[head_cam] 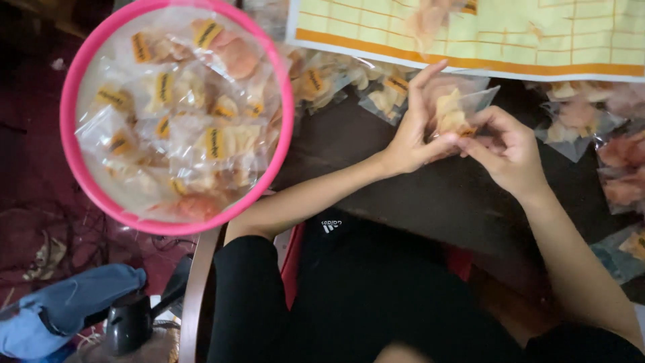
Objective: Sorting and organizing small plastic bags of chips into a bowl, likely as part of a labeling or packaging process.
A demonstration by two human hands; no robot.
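**Both hands on one clear snack bag**

Between my two hands, right of centre in the head view, sits a small clear bag of crackers [455, 111], held just above the dark surface [430, 195]. My left hand [416, 128] grips its left side, thumb pressed against the plastic and the index finger stretched upward along the edge. My right hand [505, 146] pinches the bag's lower right corner between thumb and curled fingers. The bag's open mouth points up and away from me.

Just beyond the bag, more filled bags with yellow labels [376, 87] lie on the surface, touching one another. Past them a yellow sheet with an orange grid [537, 33] runs along the top edge. To the right, a loose cluster of bags with pink crackers [621, 161] lies well apart from my hands.

Far to the left, a round pink-rimmed basin [72, 94] holds a heap of sealed packets. Below it I see a blue cloth [67, 302] on the floor and my black sleeve [248, 302].
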